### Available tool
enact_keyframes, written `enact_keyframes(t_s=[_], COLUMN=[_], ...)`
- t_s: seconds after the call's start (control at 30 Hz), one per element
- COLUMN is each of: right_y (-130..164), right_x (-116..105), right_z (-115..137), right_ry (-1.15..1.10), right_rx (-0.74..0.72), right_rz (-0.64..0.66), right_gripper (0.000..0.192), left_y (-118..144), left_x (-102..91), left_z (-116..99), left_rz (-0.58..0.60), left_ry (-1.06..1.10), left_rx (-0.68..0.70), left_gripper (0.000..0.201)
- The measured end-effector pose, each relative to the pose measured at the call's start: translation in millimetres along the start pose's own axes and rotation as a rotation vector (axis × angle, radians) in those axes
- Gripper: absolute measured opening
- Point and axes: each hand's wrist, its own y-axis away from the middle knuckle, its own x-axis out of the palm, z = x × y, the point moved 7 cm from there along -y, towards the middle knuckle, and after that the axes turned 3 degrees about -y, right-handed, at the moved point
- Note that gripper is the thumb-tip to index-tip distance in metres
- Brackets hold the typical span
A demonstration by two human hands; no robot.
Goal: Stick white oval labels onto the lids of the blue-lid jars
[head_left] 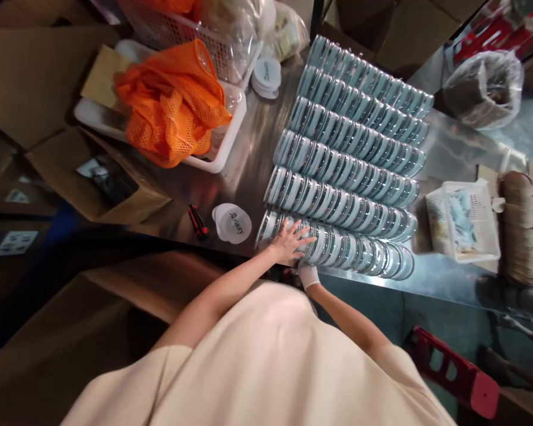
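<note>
Several rows of round, clear, shiny-rimmed discs, perhaps lids or shallow containers, stand on edge on the metal table. My left hand lies on the left part of the nearest row, its bare fingers spread. At the table's front edge, just below that row, is my right hand in a white glove. Its fingers are mostly hidden, and I cannot make out whether they hold anything. Left of the nearest row lie round white pieces with dark lettering and a red and black box cutter.
An orange mesh bag lies over a white tray at the back left. More lettered white rounds lie nearby. Right of the rows stands a white basket. Cardboard boxes flank the left; a red stool is lower right.
</note>
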Motion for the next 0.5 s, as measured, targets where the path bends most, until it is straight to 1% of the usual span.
enact_keyframes(t_s=[0.03,0.07,0.1,0.17,0.23,0.3,0.33,0.4,0.5], right_y=[2,3,4,2,-8,-32,-47,-75,-101], right_x=[-2,-9,-22,-63,-113,-151,-164,-177,-179], right_z=[-5,-13,-24,-48,-65,-73,-72,-65,-57], right_ry=[0.0,-0.003,-0.002,0.033,0.119,0.165,0.184,0.209,0.251], right_rx=[0.007,0.002,-0.011,-0.077,-0.18,-0.254,-0.299,-0.347,-0.313], right_rz=[0.008,0.007,-0.017,-0.136,-0.301,-0.325,-0.283,-0.149,0.072], right_gripper=[0.037,0.036,0.035,0.037,0.04,0.042,0.04,0.035,0.028], left_y=[1,3,7,17,28,36,38,38,34], left_x=[-3.1,-6.8,-11.0,-19.3,-24.0,-22.9,-20.8,-16.6,-13.8], left_z=[0,1,4,13,25,36,40,43,43], left_rz=[-0.002,-0.009,-0.023,-0.067,-0.103,-0.105,-0.096,-0.079,-0.08], left_ry=[0.006,0.011,0.014,0.008,-0.006,-0.011,-0.009,0.0,0.018], left_rx=[0.009,0.023,0.036,0.038,0.009,-0.02,-0.027,-0.03,-0.036], left_gripper=[0.067,0.067,0.065,0.061,0.058,0.058,0.057,0.056,0.057])
